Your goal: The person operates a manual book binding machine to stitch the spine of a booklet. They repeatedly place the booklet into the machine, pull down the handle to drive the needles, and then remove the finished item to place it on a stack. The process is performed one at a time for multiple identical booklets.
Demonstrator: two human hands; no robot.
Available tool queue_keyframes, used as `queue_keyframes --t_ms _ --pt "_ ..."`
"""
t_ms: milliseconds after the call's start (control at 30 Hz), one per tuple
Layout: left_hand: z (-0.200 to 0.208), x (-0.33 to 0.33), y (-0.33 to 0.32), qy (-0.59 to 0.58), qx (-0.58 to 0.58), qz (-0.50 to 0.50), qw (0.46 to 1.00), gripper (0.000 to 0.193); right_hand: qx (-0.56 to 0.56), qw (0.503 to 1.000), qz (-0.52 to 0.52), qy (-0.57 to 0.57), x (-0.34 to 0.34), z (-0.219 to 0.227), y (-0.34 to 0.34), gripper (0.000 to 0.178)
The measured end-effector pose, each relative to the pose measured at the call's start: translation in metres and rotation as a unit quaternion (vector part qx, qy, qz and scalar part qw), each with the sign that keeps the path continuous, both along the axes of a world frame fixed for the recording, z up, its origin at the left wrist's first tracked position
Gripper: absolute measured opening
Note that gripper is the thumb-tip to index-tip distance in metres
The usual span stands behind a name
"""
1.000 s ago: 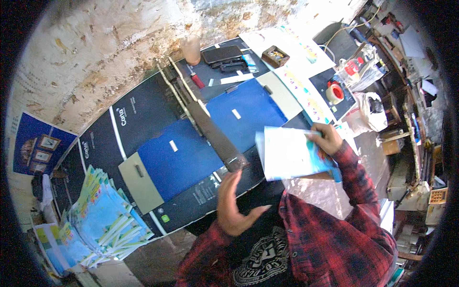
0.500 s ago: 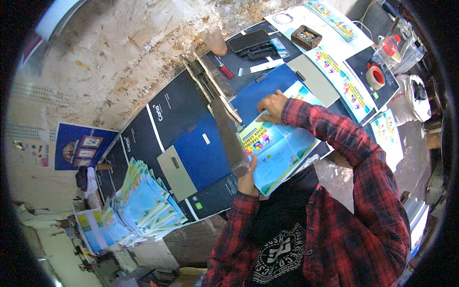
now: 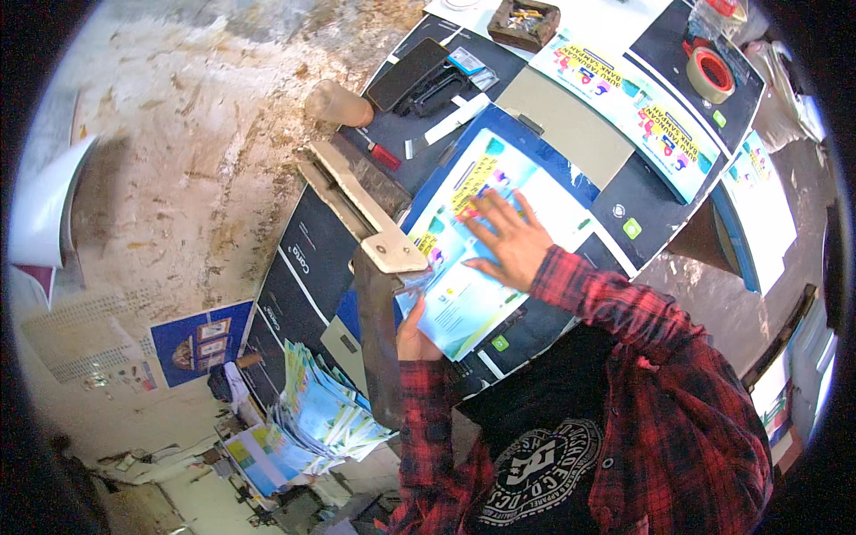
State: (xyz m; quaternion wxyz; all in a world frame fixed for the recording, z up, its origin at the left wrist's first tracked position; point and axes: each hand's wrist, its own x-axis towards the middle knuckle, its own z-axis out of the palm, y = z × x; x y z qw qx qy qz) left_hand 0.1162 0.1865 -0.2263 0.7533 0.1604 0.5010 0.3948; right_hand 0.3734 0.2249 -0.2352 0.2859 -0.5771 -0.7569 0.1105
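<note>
1. Both hands were at the printed sheet [image 3: 462, 290]: the right hand [image 3: 510, 239] on its face, the left hand [image 3: 417, 334] at its near left edge.
2. That sheet lay slantwise on the bench [image 3: 303, 236], partly over a blue board [image 3: 578, 182], with its left side up against the end of a wooden bar [image 3: 392, 252]. Whether the bar pressed on it, I could not tell.
3. It looked light and thin, more bendy than stiff, likely to crease if squeezed. Its shine suggested a slightly slippery face, so a flat palm or a light hold along an edge seemed the better way to take it; gripping mid-face would probably buckle it.
4. Palm down and fingers spread, the right hand was wide open, resting on the print without grasping.
5. As for the left hand, its fingertips met the edge just below the bar; whether they pinched the paper or merely touched it was unclear.
6. Nearby, a sheaf of similar sheets [image 3: 325, 406] fanned out beyond the left forearm.
</note>
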Motion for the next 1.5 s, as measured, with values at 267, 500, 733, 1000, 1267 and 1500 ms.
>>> queue_keyframes --t_ms 267,500,733,1000,1267,1500 --pt "0.013 -0.034 -0.002 0.152 -0.059 0.044 0.986 0.042 -0.007 0.999 0.024 0.022 -0.004 -0.001 0.017 0.070" --pt "-0.014 -0.005 0.019 0.135 -0.026 0.056 0.989 0.039 -0.005 1.000 -0.005 -0.010 0.042 -0.006 0.031 0.075" --pt "0.015 -0.021 0.011 0.145 -0.042 0.071 0.986 0.037 -0.031 0.999 -0.043 -0.002 0.002 -0.005 0.029 0.083" --pt "-0.006 -0.028 0.008 0.114 -0.015 0.021 0.993 0.029 -0.047 0.995 -0.089 0.003 0.021 0.000 0.030 0.085" --pt "0.015 -0.013 0.012 0.182 -0.001 0.040 0.982 0.026 -0.045 0.996 -0.082 -0.010 0.011 0.002 0.028 0.091" --pt "0.016 -0.015 0.013 0.147 -0.012 0.020 0.989 0.028 -0.047 0.996 -0.079 -0.005 0.015 0.000 0.030 0.091"
